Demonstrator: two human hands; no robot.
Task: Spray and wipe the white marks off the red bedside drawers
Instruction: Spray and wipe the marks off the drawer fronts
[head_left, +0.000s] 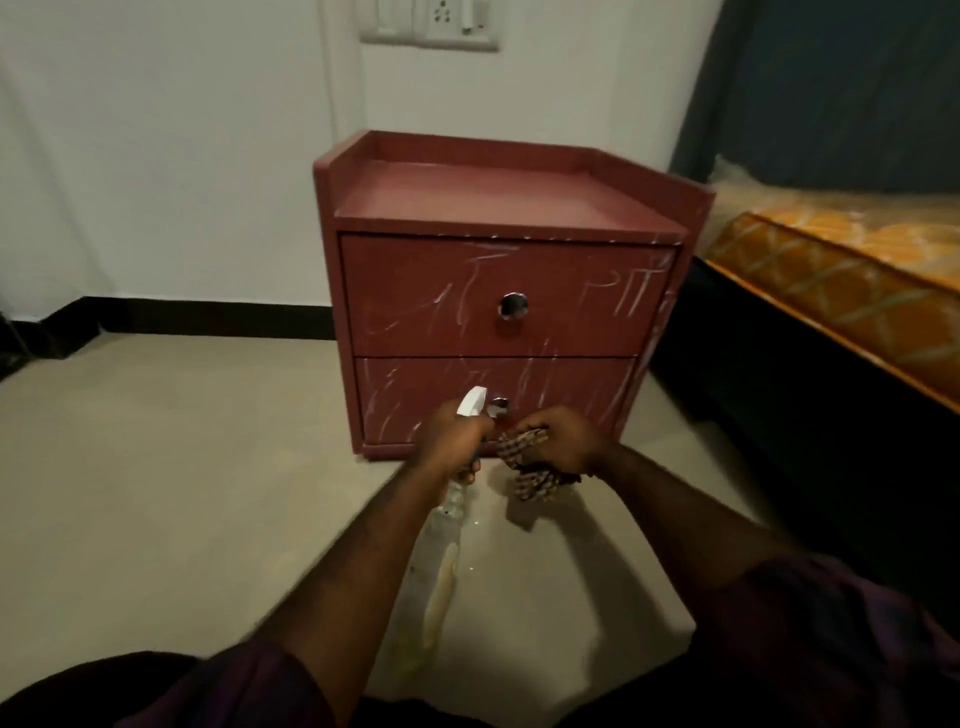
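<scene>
**Bottle and cloth in front of the marked drawers**

My left hand (453, 441) is wrapped round the neck of the spray bottle (444, 551). Its white nozzle points up and forward at the lower drawer (566, 397), close to that drawer's round knob (500, 406). My right hand (565, 441) is clenched on a bunched checked cloth (531, 480), just beside the left hand and low in front of the same drawer.

The red bedside drawers (498, 208) stand on the floor (171, 467) against the white wall, with the bed (841, 280) on the right. White marks (631, 293) streak both drawer fronts and the right edge. The upper drawer (431, 296) is closed, as is the lower one.
</scene>
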